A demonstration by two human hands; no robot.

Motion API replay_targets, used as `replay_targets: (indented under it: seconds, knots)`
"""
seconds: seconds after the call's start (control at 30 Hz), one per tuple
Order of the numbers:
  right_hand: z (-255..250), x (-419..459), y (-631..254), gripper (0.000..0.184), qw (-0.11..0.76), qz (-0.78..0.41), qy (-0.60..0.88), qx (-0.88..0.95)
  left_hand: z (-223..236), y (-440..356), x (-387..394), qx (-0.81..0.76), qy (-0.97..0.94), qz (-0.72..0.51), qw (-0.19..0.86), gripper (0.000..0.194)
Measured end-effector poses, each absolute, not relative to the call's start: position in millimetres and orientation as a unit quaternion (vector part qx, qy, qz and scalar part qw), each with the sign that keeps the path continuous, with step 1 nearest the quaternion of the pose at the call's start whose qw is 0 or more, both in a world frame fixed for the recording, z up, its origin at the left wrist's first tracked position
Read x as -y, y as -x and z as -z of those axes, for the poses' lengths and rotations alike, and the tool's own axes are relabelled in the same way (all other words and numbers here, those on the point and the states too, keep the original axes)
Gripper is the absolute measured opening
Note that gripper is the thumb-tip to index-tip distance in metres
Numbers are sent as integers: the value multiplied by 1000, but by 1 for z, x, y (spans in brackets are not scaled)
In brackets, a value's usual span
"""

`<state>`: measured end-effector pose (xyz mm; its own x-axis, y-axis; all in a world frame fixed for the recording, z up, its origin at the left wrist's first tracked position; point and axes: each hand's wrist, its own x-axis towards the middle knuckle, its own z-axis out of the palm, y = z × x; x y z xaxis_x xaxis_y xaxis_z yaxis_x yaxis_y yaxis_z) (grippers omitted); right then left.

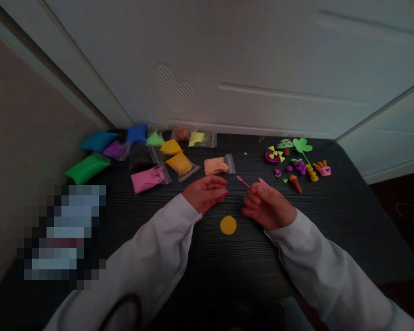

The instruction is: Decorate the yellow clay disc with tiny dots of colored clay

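Observation:
A flat yellow-orange clay disc (228, 225) lies on the dark table, just below and between my hands. My left hand (207, 194) hovers to its upper left, fingers loosely curved, with nothing visible in it. My right hand (267, 204) is to the disc's upper right, thumb and index finger pinched together; whatever they hold, if anything, is too small to make out. A thin pink modelling tool (243, 181) with a flat end runs behind the right fingers, and another pink piece (262, 181) sticks out behind that hand. Whether the hand touches either is unclear.
Bags of coloured clay, including pink (146, 179), peach (216, 165) and green (88, 168), line the table's back left. Small clay figures, among them a green flower (302, 145) and an ice-cream cone (296, 183), stand at right. A blurred-out device (67, 230) lies at left.

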<state>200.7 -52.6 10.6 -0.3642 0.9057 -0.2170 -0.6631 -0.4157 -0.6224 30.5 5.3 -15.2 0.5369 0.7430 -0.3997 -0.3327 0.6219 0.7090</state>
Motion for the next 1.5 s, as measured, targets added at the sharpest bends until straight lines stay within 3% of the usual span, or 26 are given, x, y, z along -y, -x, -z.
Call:
replay_targets:
  seconds: [0.6,1.07,1.2,1.37,1.5]
  knots:
    - [-29,70,-202,4,480,-815,224,233,9,-30,-7,-371,-286,-294,833,30]
    - [-28,71,-201,10,483,-804,220,270,11,-29,-8,-359,-295,-294,835,26]
    - [-25,74,-205,9,459,-726,303,412,11,-29,-7,-356,-297,-291,837,25]
    - [-19,80,-215,7,315,-510,502,623,9,-30,-7,-353,-294,-298,836,24]
    - [-12,83,-216,9,261,-353,497,748,8,-31,-7,-345,-304,-310,832,23]
